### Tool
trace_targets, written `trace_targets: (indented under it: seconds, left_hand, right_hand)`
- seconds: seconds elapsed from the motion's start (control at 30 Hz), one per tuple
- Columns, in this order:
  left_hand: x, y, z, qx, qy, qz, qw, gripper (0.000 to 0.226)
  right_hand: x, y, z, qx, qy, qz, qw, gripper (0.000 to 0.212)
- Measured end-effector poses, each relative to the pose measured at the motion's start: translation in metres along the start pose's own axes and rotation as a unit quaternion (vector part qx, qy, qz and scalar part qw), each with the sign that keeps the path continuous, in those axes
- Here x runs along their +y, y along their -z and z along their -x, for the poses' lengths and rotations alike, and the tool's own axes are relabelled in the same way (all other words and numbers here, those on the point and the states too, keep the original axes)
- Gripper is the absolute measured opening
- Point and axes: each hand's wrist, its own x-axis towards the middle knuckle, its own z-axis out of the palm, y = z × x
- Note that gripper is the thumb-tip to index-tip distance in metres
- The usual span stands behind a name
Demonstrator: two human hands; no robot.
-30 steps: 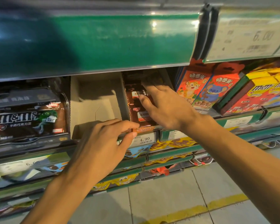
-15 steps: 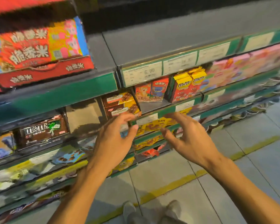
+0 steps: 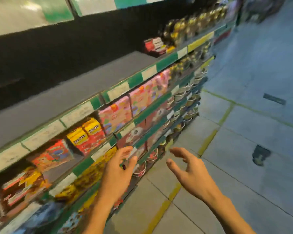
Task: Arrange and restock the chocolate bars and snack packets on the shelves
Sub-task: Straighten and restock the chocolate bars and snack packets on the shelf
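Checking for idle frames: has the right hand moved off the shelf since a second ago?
Yes. The right hand has withdrawn from inside the shelf, now open in front of it, over the floor.

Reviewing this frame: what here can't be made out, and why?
- Price labels on the shelf edge, head view: print smeared by motion blur.
- Boxes at lower left: blurred and blocky, brand unreadable.
- Cups on the lower shelves: too small and blurred to identify.
- Left hand fingertips: smeared; contact with the shelf can't be told.
- Right hand: forearm cut off by the bottom edge.
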Motion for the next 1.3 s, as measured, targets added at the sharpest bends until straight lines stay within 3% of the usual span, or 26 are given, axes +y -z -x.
trace_targets:
  seconds: [0.23,0.47,0.63,0.97,1.2,1.3]
  left_hand:
    - [0.071,-0.069,-0.068,-0.077,-0.058,-0.002,0.995,0.025]
    - [0.096,-0.112,-0.162,-0.109,-0.074,-0.063,0.989,0.031]
    - [0.107,-0.132,-0.233,-0.117,-0.037,-0.111,0.986,0.033]
    - [0.157,-0.141,-0.319,0.022,-0.024,-0.045,0.998,0.020]
    - [0.196,-0.144,-0.362,0.195,-0.023,-0.079,0.977,0.025]
    - [0.209,-0.146,-0.390,0.242,-0.031,-0.172,0.954,0.025]
  right_hand:
    - [0.049,0.080,-0.039,0.083,-0.041,-0.001,0.996,0.040]
    - [0.080,0.116,-0.127,0.065,-0.043,0.023,0.997,0.036]
    - [0.087,0.148,-0.212,0.051,-0.023,0.055,0.997,0.041]
    - [0.093,0.190,-0.367,0.015,0.070,0.023,0.997,0.038]
    - [0.082,0.205,-0.471,-0.049,0.181,-0.019,0.982,0.037]
    - [0.073,0.206,-0.503,-0.070,0.237,0.008,0.969,0.040]
